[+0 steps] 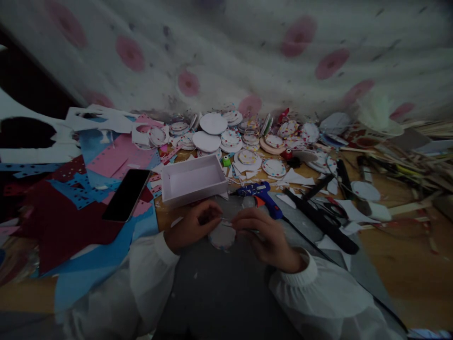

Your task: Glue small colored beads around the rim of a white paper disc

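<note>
Head view: near the middle of the frame, both hands meet at a small pale disc point(222, 237) with coloured dots along its rim. The left hand point(196, 224) is half curled, its thumb and forefinger bent towards each other at the disc's upper left edge. The right hand point(262, 234) is partly closed too, fingertips gathered at the upper right edge — the light is too dim to tell whether either one truly grips the disc. White sleeves point(150, 264) with gathered cuffs reach in from the lower corners.

Below the disc spreads a dark grey mat point(219, 293). Just above the left hand sits an open white box point(193, 182); just above the right lies a blue glue gun point(260, 190), its black cord point(311, 241) trailing to the lower right. Further right are a black rod point(322, 222), placed diagonally, and scissors point(332, 210) with red on the handles.

At left, a dark-screened phone point(127, 195) rests on coloured sheets point(76, 215) — maroon, blue, pink. Across the upper middle crowd stacks of white discs point(212, 123), many edged with coloured dots, before a pale curtain point(226, 52) with pink flowers. Thin wooden strips point(412, 174) are heaped at right.
</note>
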Motion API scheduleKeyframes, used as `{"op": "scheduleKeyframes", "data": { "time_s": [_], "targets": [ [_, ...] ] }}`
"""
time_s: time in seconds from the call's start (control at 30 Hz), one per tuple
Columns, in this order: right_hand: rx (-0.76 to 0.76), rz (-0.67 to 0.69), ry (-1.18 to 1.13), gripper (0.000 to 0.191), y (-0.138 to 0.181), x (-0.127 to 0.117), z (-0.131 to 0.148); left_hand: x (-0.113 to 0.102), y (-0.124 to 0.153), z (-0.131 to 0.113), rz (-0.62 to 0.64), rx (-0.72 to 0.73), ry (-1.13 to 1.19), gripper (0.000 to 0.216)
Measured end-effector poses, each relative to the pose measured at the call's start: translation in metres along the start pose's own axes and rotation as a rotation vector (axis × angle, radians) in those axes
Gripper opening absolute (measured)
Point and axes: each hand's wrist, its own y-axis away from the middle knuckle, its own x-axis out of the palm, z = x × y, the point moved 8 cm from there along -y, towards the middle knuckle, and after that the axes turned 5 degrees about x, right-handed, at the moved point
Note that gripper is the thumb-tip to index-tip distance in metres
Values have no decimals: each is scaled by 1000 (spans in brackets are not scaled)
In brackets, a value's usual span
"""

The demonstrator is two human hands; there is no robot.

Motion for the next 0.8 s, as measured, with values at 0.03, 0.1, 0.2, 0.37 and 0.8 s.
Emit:
{"op": "scheduleKeyframes", "data": {
  "time_s": [0.03, 0.1, 0.2, 0.37, 0.8],
  "targets": [
    [-3, 10, -4, 28, 0, 1, 0, 0, 0, 0, -3, -1, 0, 21],
    [-3, 22, -4, 29, 1, 3, -1, -1, 0, 1, -11, -7, -3, 21],
    [1, 17, 6, 27, 0, 3, -1, -2, 0, 1, -19, -9, -11, 21],
    [-8, -2, 20, 24, -1, 2, 2, -3, 0, -1, -26, 20, -27, 18],
    [109, -436, -7, 16, 4, -38, 0, -3, -2, -2, -40, -36, 80, 20]
  ]
}}
